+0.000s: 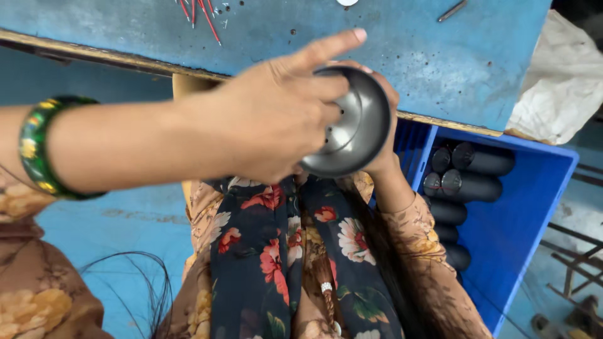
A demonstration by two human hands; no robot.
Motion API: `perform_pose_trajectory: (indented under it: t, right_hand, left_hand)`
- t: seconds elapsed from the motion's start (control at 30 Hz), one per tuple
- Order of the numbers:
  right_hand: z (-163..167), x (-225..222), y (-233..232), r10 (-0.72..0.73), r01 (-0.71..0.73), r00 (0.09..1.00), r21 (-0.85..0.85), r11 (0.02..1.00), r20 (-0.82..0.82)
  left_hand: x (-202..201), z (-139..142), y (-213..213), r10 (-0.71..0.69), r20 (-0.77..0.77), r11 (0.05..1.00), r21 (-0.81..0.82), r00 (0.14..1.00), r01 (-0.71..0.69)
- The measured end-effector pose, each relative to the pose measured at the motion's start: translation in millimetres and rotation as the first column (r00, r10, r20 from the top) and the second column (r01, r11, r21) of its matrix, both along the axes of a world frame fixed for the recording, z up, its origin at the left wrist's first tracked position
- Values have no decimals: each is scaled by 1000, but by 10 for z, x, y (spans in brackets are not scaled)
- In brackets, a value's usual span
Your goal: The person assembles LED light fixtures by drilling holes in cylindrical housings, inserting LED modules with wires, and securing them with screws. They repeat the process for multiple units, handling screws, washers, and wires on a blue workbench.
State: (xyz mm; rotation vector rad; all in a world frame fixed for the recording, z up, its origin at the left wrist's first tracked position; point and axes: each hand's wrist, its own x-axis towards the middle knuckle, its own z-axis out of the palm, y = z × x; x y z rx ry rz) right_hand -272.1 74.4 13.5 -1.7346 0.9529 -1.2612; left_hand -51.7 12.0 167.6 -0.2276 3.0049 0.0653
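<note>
A round grey metal cup-shaped part (352, 125) with small holes in its base is held up in front of me, its open side toward the camera. My left hand (276, 116) reaches across from the left, thumb and fingers on its rim, index finger stretched out; a green patterned bangle (38, 147) circles that wrist. My right hand (384, 135) is mostly hidden behind the part and grips it from the back, its forearm in a brown flowered sleeve.
A blue-painted worktable (440, 50) spans the top, with thin red wires (201, 12) and a small dark rod (452, 10) on it. A blue plastic crate (521, 207) at right holds several black cylinders (471, 185). My flowered dress fills the bottom.
</note>
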Motion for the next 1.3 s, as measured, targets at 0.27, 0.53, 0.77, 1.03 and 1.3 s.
perform_pose_trajectory:
  t: [0.27,0.53,0.77,1.03,1.3]
  right_hand:
    - [-266,-41,4,-65,52,996,-193,980,-64]
    - [-279,-38,-1,-141,130,989,-197,972,-40]
    - [-343,-211,56,-199,200,980,-77,977,21]
    - [-552,-560,332,-280,269,957,133,954,79]
    - [-675,-818,470,-386,370,919,165,914,77]
  left_hand:
    - [741,343,-48,200,-434,975,177,878,-134]
    - [1159,-154,-279,382,-599,924,251,704,-288]
    - [874,-962,-770,673,-613,737,608,414,-297]
    - [-190,-1423,-1175,610,-604,791,424,513,-441]
    - [-587,-1817,-1463,461,-588,884,242,664,-400]
